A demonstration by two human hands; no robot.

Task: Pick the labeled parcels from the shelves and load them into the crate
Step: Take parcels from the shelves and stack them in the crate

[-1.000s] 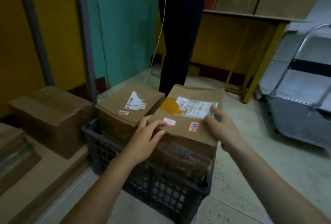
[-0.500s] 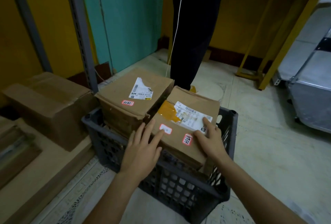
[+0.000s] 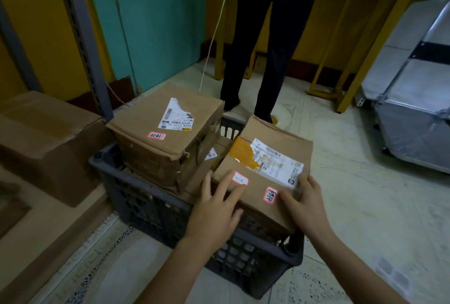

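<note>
Two cardboard parcels are seen in the head view, stacked in a dark plastic crate (image 3: 146, 206) at the centre of the frame. The left parcel (image 3: 155, 148) is set higher, well above the crate's rim, and is marked with a torn white shipping label and a small red-edged sticker. The right parcel (image 3: 275, 157) is laid just beside it, tilted down toward the lower edge of the frame. It is marked with a white label, a patch of orange tape and two red-edged stickers. Between them, part of a lower parcel (image 3: 210, 155) with a white label is glimpsed.

The left hand (image 3: 214, 216) is laid on the near left corner of the right parcel, its fingers straight and spread wide. The right hand (image 3: 304, 206) is pressed on the near right corner, with the fingers close together over the label's edge and the thumb stretched across the top. Nothing is gripped by either hand.

A closed cardboard box (image 3: 43, 138) is placed at the left edge, beside a grey shelf upright (image 3: 80, 36). A person's dark trouser legs (image 3: 267, 36) are seen at upper centre, and a metal cart (image 3: 414, 128) at the right edge.
</note>
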